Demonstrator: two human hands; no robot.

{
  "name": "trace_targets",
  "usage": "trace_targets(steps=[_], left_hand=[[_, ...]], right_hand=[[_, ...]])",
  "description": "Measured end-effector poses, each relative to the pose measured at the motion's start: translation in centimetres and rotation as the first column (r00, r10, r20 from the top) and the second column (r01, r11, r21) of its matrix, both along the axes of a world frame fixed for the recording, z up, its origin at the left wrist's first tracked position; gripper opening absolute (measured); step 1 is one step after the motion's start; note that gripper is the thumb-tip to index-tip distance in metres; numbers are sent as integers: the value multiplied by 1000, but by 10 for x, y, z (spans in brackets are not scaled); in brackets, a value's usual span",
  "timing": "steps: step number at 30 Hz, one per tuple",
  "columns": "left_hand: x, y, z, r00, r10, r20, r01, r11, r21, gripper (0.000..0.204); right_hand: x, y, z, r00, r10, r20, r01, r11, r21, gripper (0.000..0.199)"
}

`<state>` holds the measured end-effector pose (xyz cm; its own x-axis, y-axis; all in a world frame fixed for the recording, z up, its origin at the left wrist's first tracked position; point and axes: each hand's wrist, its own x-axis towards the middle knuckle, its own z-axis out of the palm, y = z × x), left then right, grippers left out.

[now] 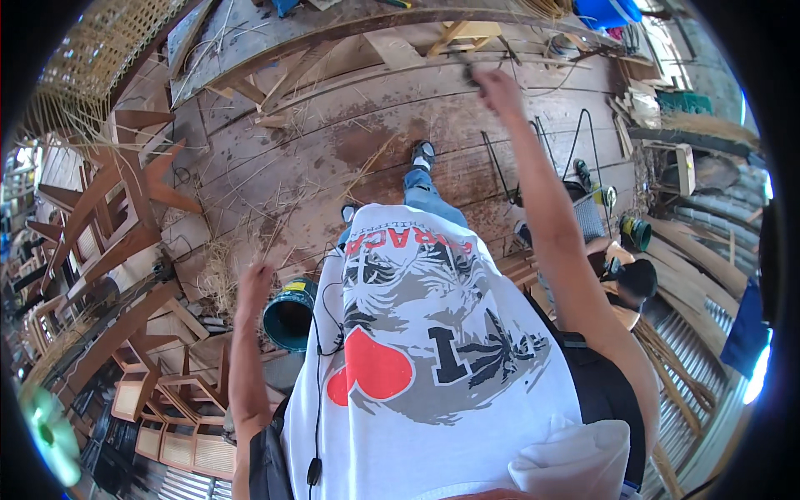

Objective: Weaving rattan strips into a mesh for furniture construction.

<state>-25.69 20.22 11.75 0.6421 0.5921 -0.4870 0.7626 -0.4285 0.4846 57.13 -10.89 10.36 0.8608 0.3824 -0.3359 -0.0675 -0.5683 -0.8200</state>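
My right hand (500,93) is stretched far forward, toward the front edge of a long wooden workbench (275,42). Its fingers are closed around a small dark tool (468,73), whose kind I cannot make out. Low on the left, my left hand (257,277) hangs beside a dark green bucket (289,321) with a yellow label. Those fingers are curled together. A thin pale line rises from them, perhaps a strand, but it blends with the straw on the floor.
Loose straw (218,279) litters the brown floor (333,133). Wooden chair frames (125,192) crowd the left, under hanging woven cane (92,67). A yellow wooden stool (467,35) stands by the bench. On the right are a metal-legged seat (588,218) and another person (629,283).
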Motion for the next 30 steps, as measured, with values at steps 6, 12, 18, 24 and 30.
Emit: trace_targets(steps=[6, 12, 18, 24, 30], left_hand=[[-300, 51, 63, 819, 64, -570, 30, 988, 154, 39], [-205, 66, -8, 925, 60, -375, -34, 996, 77, 39], [214, 110, 56, 937, -319, 143, 322, 947, 4, 30], [398, 131, 86, 773, -552, 313, 614, 775, -150, 29], [475, 114, 78, 650, -679, 341, 745, 658, -112, 32]], right_hand=[[112, -1, 23, 962, 272, -32, -274, 952, -136, 43], [-34, 78, -58, 842, 535, -61, -528, 797, -293, 34], [-151, 155, 12, 427, 816, -390, -821, 530, 211, 37], [-195, 185, 71, 288, 877, -385, -846, 422, 327, 31], [-208, 166, 52, 424, 847, -322, -805, 515, 296, 30]])
